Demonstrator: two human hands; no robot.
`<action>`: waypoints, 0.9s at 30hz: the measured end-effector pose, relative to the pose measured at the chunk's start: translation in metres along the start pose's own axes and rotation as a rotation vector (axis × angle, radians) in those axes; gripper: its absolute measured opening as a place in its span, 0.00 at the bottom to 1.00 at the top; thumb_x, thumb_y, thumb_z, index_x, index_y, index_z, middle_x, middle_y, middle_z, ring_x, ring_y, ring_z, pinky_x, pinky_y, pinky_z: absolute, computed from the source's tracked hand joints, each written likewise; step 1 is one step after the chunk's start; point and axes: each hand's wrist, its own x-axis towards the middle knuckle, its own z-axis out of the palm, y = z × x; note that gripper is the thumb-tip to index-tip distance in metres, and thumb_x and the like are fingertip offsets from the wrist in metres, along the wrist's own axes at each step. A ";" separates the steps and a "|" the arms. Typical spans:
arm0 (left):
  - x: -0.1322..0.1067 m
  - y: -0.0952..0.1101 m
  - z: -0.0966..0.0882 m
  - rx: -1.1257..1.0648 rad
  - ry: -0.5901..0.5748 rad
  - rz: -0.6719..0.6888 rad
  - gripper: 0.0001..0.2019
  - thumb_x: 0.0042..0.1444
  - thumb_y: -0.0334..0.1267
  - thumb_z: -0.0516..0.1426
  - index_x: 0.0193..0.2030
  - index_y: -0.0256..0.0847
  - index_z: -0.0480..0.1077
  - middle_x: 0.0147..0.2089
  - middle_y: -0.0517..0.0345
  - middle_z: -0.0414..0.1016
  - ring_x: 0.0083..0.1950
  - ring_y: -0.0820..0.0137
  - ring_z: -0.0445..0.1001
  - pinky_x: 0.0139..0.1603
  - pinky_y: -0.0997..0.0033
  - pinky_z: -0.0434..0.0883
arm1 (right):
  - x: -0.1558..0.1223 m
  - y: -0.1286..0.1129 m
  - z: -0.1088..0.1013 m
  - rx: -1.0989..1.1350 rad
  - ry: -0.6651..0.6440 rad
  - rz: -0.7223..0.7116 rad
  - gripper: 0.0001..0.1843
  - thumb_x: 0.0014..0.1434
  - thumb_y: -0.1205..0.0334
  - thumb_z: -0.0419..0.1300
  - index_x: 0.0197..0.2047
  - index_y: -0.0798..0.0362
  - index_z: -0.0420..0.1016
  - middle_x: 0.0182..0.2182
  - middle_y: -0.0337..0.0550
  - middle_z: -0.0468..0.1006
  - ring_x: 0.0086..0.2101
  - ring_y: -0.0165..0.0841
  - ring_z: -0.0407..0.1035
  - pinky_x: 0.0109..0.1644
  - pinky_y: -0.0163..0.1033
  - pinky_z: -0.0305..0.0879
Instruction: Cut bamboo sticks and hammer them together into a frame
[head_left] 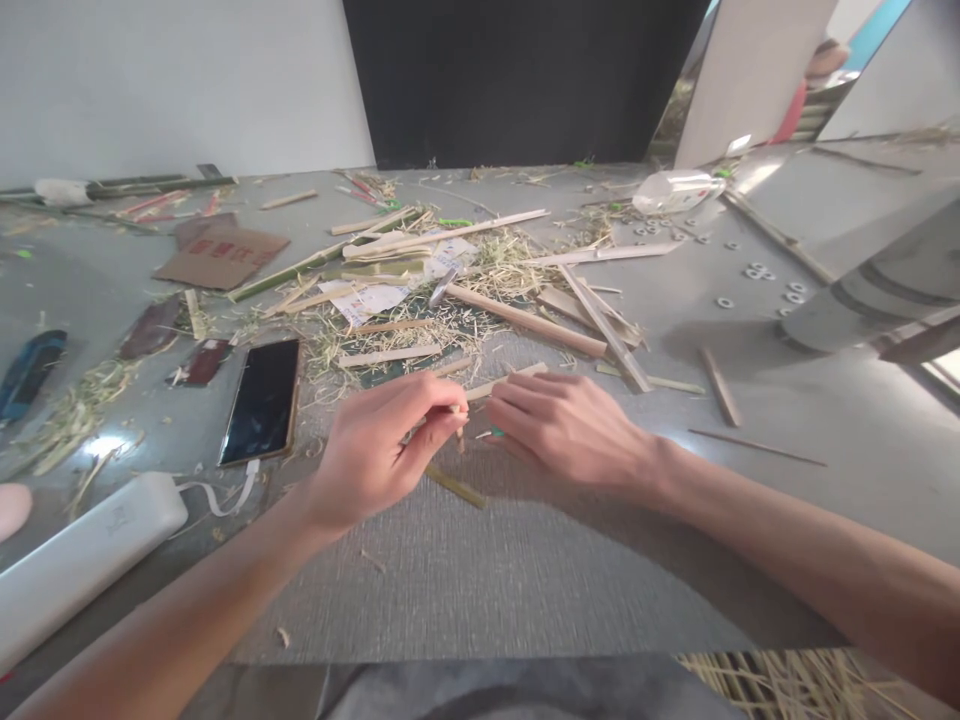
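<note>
My left hand point(382, 445) is pinched shut on a thin bamboo strip point(454, 485) that slants down and right from its fingers over the grey mat point(465, 570). My right hand point(566, 425) faces it, fingers curled closed around something small at the same spot; a speck of green shows at its fingertips, and what it grips is hidden. Both hands hover just above the mat, fingertips almost touching. A flat bamboo slat point(506, 380) lies right behind them.
Bamboo sticks, slats and shavings point(480, 290) litter the table beyond the hands. A phone point(262, 400) and a white power bank point(82, 555) with a cable lie at left, cardboard point(221, 255) farther back. Metal washers point(757, 272) and a plastic bottle point(675, 190) are at right.
</note>
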 end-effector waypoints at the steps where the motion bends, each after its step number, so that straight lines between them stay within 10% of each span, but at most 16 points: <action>1: 0.000 0.000 0.000 0.005 0.000 -0.001 0.04 0.67 0.28 0.57 0.42 0.40 0.71 0.34 0.60 0.79 0.31 0.76 0.74 0.33 0.77 0.69 | 0.000 0.000 0.000 -0.009 0.019 0.009 0.18 0.76 0.53 0.47 0.40 0.54 0.69 0.34 0.42 0.73 0.32 0.33 0.61 0.35 0.43 0.49; 27: -0.001 0.001 0.001 0.032 0.013 -0.009 0.04 0.68 0.28 0.57 0.42 0.40 0.72 0.34 0.61 0.79 0.32 0.78 0.74 0.35 0.79 0.70 | -0.001 -0.004 0.004 -0.059 0.041 0.018 0.17 0.75 0.52 0.47 0.41 0.53 0.70 0.37 0.42 0.72 0.34 0.34 0.63 0.34 0.43 0.49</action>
